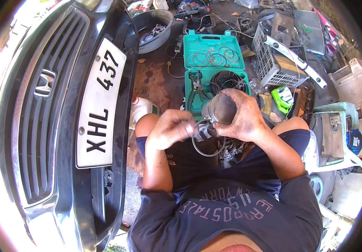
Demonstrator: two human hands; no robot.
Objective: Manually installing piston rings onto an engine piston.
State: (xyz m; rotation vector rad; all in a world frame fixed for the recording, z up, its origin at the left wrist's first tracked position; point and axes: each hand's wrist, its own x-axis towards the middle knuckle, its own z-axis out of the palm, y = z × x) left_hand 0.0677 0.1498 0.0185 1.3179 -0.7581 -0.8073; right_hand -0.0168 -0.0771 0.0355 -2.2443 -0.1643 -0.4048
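In my right hand [248, 119] is a grey metal piston [223, 108], its rounded dark end turned up and to the right. The fingers and thumb wrap its side, and grooves show along its left edge. Close by on the left, my left hand [170, 129] pinches a thin metal piston ring [205, 155], which hangs as a loop below the piston. Slight motion blur covers those fingertips. Just beyond lies an open teal plastic case [189, 107]; several thin rings [212, 58] rest in its lid. Pliers [195, 80] and dark coiled rings fill its lower half.
A dark car front [73, 185] stands close on the left. Beside my left knee is a white jug [145, 108]. Farther off are a grey basin [167, 35] and a plastic crate [260, 54] with a spirit level [290, 56] across it. A pale green stool [336, 108] is right.
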